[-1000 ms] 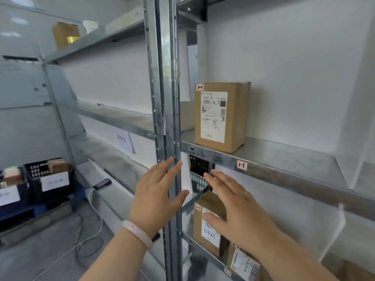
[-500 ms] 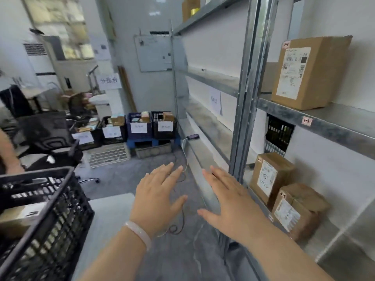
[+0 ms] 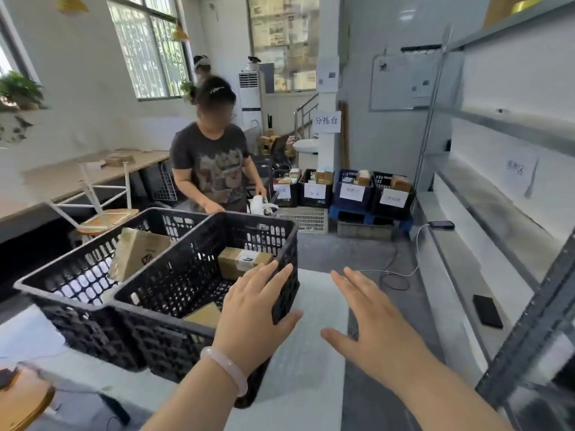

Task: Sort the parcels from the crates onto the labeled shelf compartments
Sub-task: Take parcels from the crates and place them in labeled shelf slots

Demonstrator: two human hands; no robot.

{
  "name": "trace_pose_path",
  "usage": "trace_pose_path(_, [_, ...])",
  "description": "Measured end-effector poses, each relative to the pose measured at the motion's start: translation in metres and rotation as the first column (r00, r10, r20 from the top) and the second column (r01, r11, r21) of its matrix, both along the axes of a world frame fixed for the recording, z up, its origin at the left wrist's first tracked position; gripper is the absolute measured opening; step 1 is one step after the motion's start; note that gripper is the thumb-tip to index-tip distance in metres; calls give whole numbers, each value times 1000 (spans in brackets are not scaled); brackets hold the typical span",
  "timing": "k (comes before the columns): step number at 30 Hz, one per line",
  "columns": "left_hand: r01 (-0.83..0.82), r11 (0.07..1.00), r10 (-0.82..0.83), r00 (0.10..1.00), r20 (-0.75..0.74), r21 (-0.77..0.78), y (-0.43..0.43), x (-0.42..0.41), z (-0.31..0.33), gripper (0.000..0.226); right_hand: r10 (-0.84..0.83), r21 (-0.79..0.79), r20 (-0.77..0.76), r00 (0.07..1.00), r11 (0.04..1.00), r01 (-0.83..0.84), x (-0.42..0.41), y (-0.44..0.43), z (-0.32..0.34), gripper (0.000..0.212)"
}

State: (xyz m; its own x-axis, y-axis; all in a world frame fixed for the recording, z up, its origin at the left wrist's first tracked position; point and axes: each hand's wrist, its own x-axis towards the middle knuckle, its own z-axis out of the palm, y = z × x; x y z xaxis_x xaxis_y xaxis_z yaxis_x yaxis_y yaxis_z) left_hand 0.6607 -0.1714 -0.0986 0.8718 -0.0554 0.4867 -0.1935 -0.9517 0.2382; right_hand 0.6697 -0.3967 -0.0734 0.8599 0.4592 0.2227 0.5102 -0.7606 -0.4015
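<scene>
Parcels (image 3: 244, 265) are lying in the nearer black crate (image 3: 199, 329) on the table as I am hovering my left hand (image 3: 255, 311) and right hand (image 3: 371, 325) above, fingers spread and holding nothing, judging the next move as a reach left into the crate.

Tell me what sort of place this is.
Probably a small parcel-sorting room: black crates holding cardboard parcels, labelled bins along the far wall, and metal shelving on the right.
</scene>
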Motion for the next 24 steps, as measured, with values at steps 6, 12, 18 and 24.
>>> trace_pose_path(6, [-108, 994, 107, 993, -56, -14, 110, -58, -4, 72, 125, 30, -58, 991, 992, -123, -35, 122, -9, 82])
trace_pose_path(12, [-120, 992, 116, 988, -101, -33, 193, -85, -16, 69, 120, 24, -56, 991, 993, -119, -56, 210, -17, 81])
trace_pose_path(18, [-88, 990, 68, 984, -166, -113, 221, -67, -38, 69, 102, -79, -152, 983, 990, -115, -47, 235, -31, 78])
trace_pose_path(24, [-49, 996, 32, 978, -207, -76, 229, -16, -48, 69, 42, -36, -152, 987, 998, -48, 13, 249, -34, 71])
